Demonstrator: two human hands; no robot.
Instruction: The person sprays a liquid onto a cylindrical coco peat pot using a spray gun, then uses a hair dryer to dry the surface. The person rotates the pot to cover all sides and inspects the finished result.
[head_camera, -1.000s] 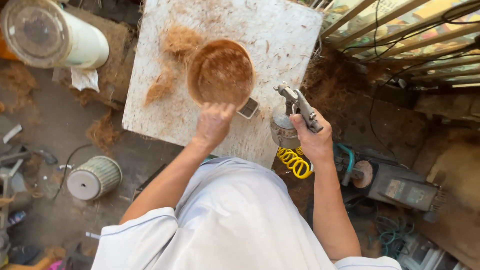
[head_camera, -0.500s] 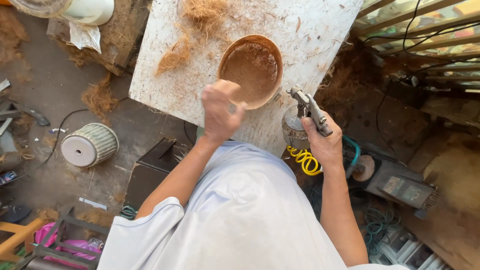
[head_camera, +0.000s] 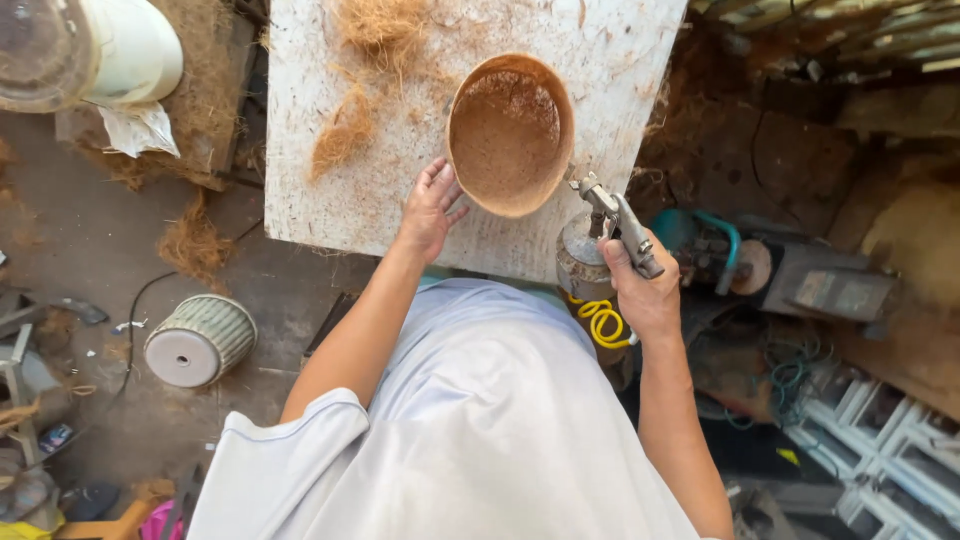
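Lowered beside the bowl (head_camera: 510, 133), left hand (head_camera: 430, 208) lies spread; right hand (head_camera: 640, 290) grips spray gun (head_camera: 615, 218).

Left hand (head_camera: 430, 208) lies open, fingers spread; right hand (head_camera: 640, 290) clenched.

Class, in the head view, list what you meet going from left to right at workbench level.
White cylinder → loose fibre tuft → left hand → brown bowl → spray gun in the right hand.

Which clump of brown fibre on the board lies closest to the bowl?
The smaller clump, left of the bowl; the bigger clump sits at the board's far edge.
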